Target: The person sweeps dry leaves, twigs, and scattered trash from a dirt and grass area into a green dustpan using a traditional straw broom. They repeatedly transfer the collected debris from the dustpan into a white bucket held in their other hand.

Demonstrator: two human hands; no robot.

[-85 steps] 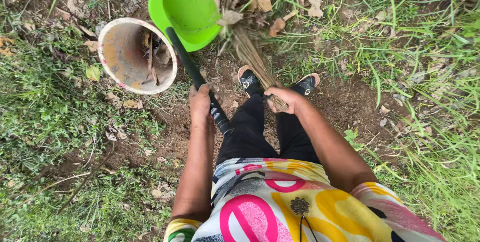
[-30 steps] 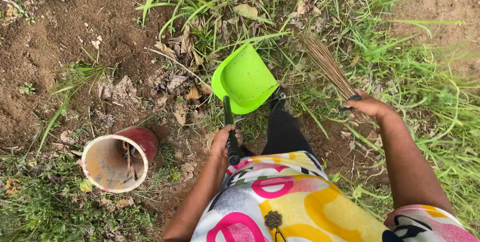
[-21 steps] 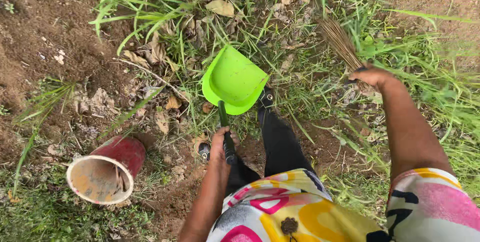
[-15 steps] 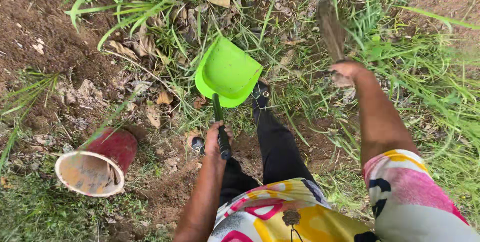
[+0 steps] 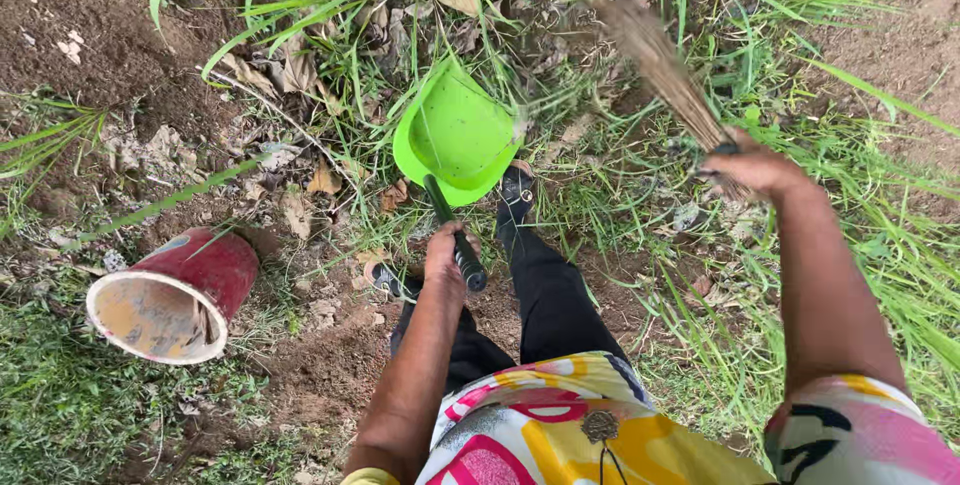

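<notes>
My left hand (image 5: 443, 257) grips the black handle of a bright green dustpan (image 5: 457, 135), whose scoop rests on the ground among grass and dry leaves just ahead of my feet. My right hand (image 5: 758, 162) holds a stick broom (image 5: 660, 57) of brown bristles, angled up and to the left over the grass, its tip near the dustpan's right side. My black shoes (image 5: 516, 195) stand behind the dustpan.
A red bucket (image 5: 180, 292) lies on its side at the lower left, its soiled mouth facing me. Dry leaves (image 5: 300, 70) litter the soil and tall grass (image 5: 860, 215) around it. Bare dirt (image 5: 70, 15) lies at the top left.
The view has shifted forward past the bucket. My right hand swung the broom out to the right and up, while the dustpan stayed low in front of my feet.
</notes>
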